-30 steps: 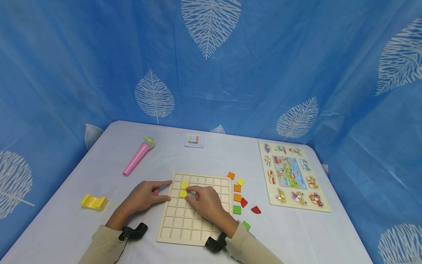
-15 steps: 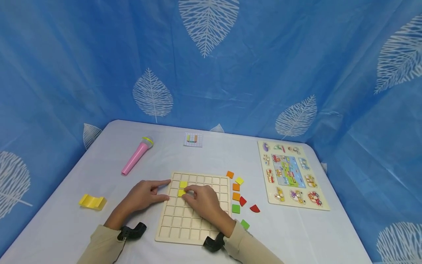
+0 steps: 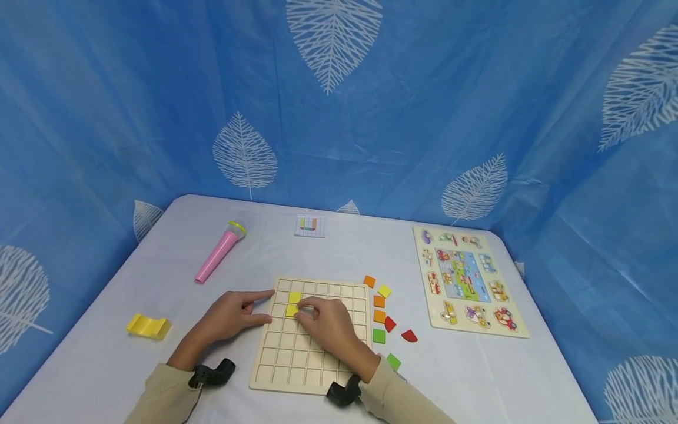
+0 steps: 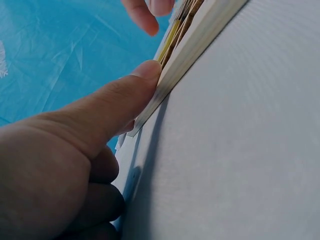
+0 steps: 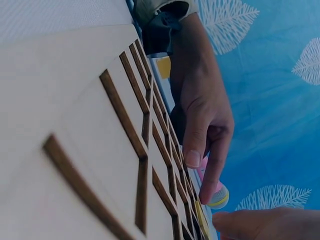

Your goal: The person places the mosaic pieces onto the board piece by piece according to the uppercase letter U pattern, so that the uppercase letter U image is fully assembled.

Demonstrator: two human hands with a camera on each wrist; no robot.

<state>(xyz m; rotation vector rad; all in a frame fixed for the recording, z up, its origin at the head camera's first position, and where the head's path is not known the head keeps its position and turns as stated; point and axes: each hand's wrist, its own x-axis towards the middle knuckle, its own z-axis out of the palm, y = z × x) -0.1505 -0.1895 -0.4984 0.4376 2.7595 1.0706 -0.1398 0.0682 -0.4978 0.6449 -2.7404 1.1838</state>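
A wooden grid board (image 3: 286, 356) lies flat in front of me. Two yellow square tiles show near its upper left, a far one (image 3: 295, 297) and a nearer one (image 3: 292, 310). My right hand (image 3: 331, 324) reaches over the board and pinches the nearer tile at its right side between thumb and index finger. My left hand (image 3: 228, 315) is at the board's left edge, thumb and index finger stretched apart and touching it. In the left wrist view, the left thumb (image 4: 125, 95) presses the board's side, and the other fingers fold underneath.
Right of the board lie loose orange (image 3: 379, 301), yellow (image 3: 384, 291), green (image 3: 379, 335) and red (image 3: 409, 335) pieces. A picture puzzle (image 3: 434, 312) sits at the right, a pattern card (image 3: 309, 225) at the back. A pink toy microphone (image 3: 217, 256) and yellow stand (image 3: 148, 327) are left.
Both hands and the tiles keep almost the same places. The whole head view has shifted slightly, and the nearer yellow tile sits squarely under the far one.
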